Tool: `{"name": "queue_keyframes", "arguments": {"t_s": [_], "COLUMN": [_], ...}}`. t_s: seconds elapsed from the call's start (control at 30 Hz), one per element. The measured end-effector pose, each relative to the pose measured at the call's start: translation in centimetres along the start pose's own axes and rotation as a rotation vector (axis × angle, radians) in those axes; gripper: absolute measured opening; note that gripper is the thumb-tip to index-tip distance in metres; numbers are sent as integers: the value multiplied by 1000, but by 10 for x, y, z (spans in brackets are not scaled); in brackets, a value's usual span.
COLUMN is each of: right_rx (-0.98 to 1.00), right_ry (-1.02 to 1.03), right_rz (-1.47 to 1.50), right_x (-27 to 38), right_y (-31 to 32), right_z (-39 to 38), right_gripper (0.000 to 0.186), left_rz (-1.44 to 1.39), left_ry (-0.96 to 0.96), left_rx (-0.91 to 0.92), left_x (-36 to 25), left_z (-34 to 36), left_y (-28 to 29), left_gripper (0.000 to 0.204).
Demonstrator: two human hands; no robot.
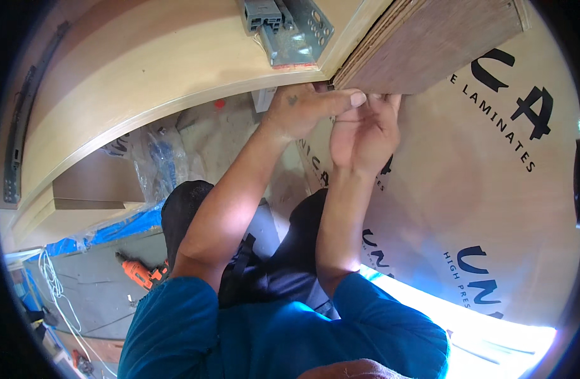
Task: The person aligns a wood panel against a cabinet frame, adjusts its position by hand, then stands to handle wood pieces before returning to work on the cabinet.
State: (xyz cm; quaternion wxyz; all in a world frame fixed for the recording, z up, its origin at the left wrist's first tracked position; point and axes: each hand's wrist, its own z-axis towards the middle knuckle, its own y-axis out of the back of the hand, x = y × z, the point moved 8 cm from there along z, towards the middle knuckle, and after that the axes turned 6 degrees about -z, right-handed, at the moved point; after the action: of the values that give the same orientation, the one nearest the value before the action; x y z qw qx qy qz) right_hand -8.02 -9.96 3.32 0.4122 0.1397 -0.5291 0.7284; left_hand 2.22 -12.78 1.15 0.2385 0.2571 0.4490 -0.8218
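Both my hands meet at the lower corner of a thick plywood board (438,50), where it joins a pale curved wooden panel (163,50). My left hand (299,112) reaches up under the panel's edge. Its thumb stretches right, the tip beside my right hand, while its other fingers are hidden. My right hand (365,132) has its palm turned toward me and its fingers bent up against the board's lower edge. The fingertips are behind the board, so whatever they grip cannot be made out. A grey metal drawer-runner bracket (296,38) is fixed on the panel just above.
A large printed laminate-covered sheet (466,183) fills the right side. A dark slide rail (28,114) runs along the panel's left. Below lie an orange power drill (141,273), a white cord (53,281), clear plastic wrap (160,155) and blue sheeting (125,221).
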Motion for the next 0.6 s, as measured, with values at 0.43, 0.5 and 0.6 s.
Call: {"name": "queue_keyframes", "arguments": {"t_s": [0.43,0.5,0.6], "right_rx": [-141,-112,-76], "right_ry": [67,73,77], "right_rz": [-41,-34,-7], "right_x": [7,8,10], "right_y": [-12,-10,-8], "right_z": [16,18,22], "right_gripper": [59,58,57], "left_rz": [-141,-112,-97], "left_ry": [54,51,59], "left_rx": [-51,-68,-73], "left_x": [6,6,3], "left_z": [1,1,-2], "left_y": [-1,-2,-4], "left_gripper": [60,61,66]}}
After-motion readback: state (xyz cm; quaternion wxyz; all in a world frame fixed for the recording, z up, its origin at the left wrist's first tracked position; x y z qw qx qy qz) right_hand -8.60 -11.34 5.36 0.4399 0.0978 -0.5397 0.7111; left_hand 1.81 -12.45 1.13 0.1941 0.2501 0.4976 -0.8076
